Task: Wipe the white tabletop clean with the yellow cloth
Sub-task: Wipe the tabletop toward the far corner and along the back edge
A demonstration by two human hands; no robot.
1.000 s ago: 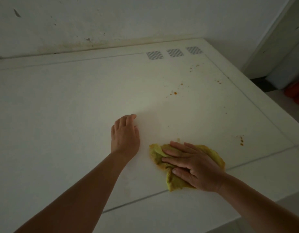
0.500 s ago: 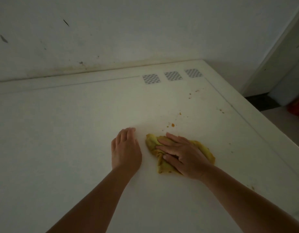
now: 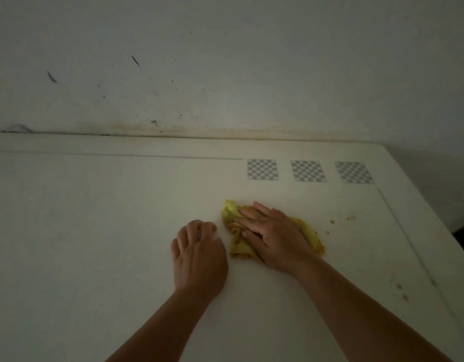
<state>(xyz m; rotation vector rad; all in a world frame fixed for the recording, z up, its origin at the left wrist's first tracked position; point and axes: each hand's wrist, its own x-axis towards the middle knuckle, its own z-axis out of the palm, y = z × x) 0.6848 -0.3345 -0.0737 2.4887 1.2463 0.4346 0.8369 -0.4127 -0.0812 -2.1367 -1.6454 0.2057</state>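
The white tabletop (image 3: 95,231) fills the lower view in dim light. A crumpled yellow cloth (image 3: 232,214) lies on it right of centre. My right hand (image 3: 275,236) presses flat on the cloth with fingers spread, pointing left and away. Just left of the cloth, my left hand (image 3: 198,254) rests palm down on the bare surface with fingers curled a little, holding nothing. Orange-brown crumbs (image 3: 351,218) lie to the right of the cloth, and a few more specks (image 3: 404,296) sit near the right edge.
A stained white wall (image 3: 225,74) rises directly behind the table. Three grey checkered squares (image 3: 308,171) are printed near the back right corner. The table's right edge (image 3: 434,244) drops to a dark floor.
My right hand has pushed the cloth away from me, toward the back of the table, over the orange spots. The left hand stayed beside it. The view tilted up toward the wall.
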